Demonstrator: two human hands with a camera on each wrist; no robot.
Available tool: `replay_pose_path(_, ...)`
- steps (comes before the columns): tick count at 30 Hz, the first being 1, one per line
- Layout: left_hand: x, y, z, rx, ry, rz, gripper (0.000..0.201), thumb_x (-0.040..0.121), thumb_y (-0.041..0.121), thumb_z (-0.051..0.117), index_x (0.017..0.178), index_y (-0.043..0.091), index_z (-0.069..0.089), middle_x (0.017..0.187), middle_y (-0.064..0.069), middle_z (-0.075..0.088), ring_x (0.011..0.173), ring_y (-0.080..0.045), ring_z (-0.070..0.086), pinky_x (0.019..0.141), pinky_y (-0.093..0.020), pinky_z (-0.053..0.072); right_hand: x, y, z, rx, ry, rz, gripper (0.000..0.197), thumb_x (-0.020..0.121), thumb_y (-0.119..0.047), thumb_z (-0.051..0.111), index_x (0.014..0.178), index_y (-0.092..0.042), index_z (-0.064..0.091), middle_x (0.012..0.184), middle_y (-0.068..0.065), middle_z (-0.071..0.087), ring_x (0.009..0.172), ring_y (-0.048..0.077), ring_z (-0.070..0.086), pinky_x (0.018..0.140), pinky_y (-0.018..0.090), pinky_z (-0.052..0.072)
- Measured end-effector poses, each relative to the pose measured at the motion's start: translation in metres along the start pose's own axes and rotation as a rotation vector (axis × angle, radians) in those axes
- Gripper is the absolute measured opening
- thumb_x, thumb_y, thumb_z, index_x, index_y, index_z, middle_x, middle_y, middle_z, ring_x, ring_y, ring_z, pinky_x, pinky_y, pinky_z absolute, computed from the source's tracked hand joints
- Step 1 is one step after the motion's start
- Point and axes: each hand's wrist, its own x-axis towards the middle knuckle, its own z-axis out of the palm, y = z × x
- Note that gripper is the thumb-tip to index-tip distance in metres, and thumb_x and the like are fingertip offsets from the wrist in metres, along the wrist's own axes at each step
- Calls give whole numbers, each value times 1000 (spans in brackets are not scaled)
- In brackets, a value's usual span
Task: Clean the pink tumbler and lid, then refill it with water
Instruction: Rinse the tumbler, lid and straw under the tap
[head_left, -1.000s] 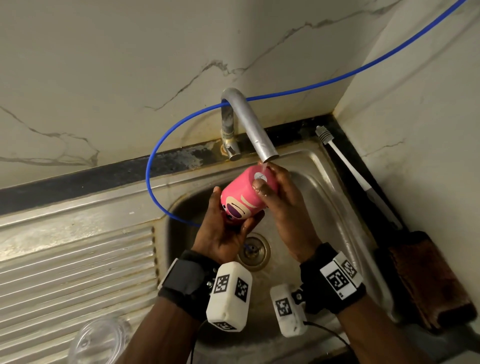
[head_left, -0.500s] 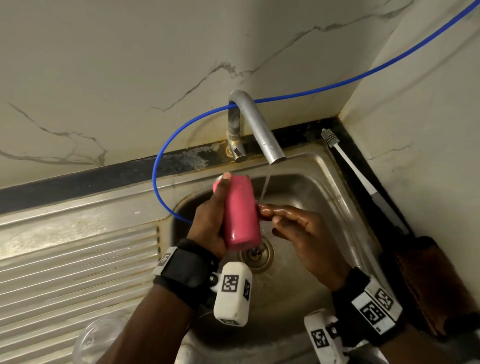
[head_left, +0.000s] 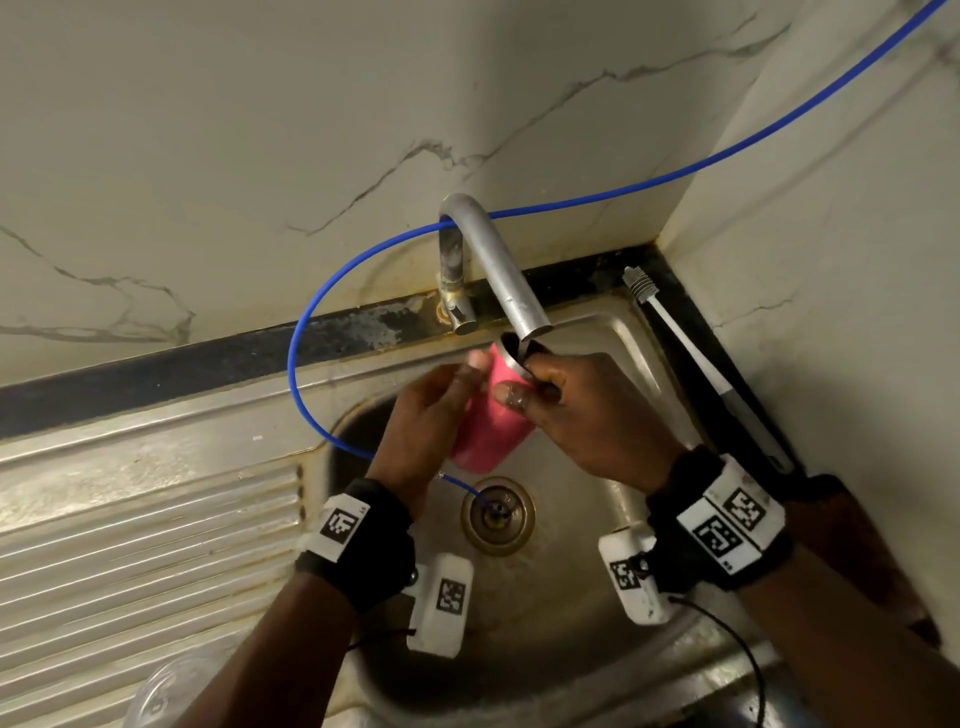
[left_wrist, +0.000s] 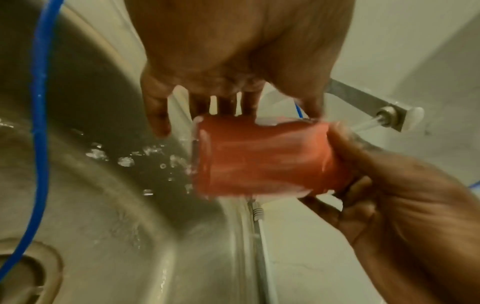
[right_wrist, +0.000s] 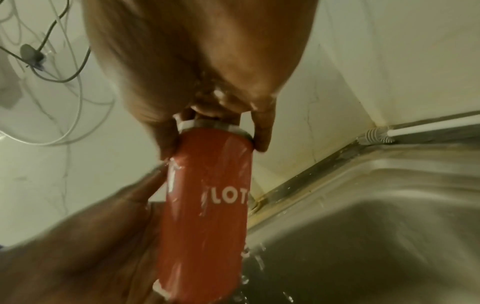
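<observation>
The pink tumbler (head_left: 488, 423) hangs tilted over the sink bowl, its mouth up under the tap spout (head_left: 511, 288). My left hand (head_left: 431, 410) holds its body from the left side. My right hand (head_left: 566, 397) grips the rim, thumb and a finger outside and other fingers in the mouth. In the right wrist view the tumbler (right_wrist: 207, 205) shows white letters and streaks of water. In the left wrist view the tumbler (left_wrist: 259, 160) is blurred and drops fly off it. A clear lid (head_left: 166, 693) lies on the draining board at the bottom left.
A blue hose (head_left: 306, 332) loops from the wall into the drain (head_left: 497, 514). A white long-handled brush (head_left: 675, 325) lies along the sink's right rim (head_left: 631, 322), a brown object (head_left: 852, 551) beyond it. The ribbed draining board (head_left: 130, 545) is at left.
My right hand left the water stream and took hold of the tumbler's rim. The tumbler rose and tilted so its mouth sits under the spout.
</observation>
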Motion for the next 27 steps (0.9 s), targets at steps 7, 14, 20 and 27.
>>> replay_pose_path(7,6,-21,2,-336,204,-119,42,100,64,58,126,32,67,127,-9,72,110,-32,74,80,-45,63,-4,-9,23,118,-25,-25,37,104,-45,56,98,-11,68,83,-1,70,82,6,69,71,28,56)
replay_pose_path(14,19,-10,5,-242,110,-107,50,98,63,61,119,19,71,115,-12,77,101,-32,78,80,-52,65,7,-1,5,-329,-428,46,82,80,-68,58,149,-26,46,142,-3,60,129,16,58,108,37,49)
replay_pose_path(20,22,-18,23,-447,276,77,49,105,52,57,117,5,67,104,-15,76,92,-29,75,71,-41,63,25,-23,-6,300,-458,297,44,86,-7,80,125,-23,63,112,-15,67,101,-6,65,91,14,52)
replay_pose_path(27,29,-25,8,-368,260,-147,46,105,62,52,107,20,70,109,-13,78,97,-35,74,75,-49,63,19,-21,4,-292,-589,107,54,94,-36,69,143,-20,53,137,1,63,129,16,56,114,33,40)
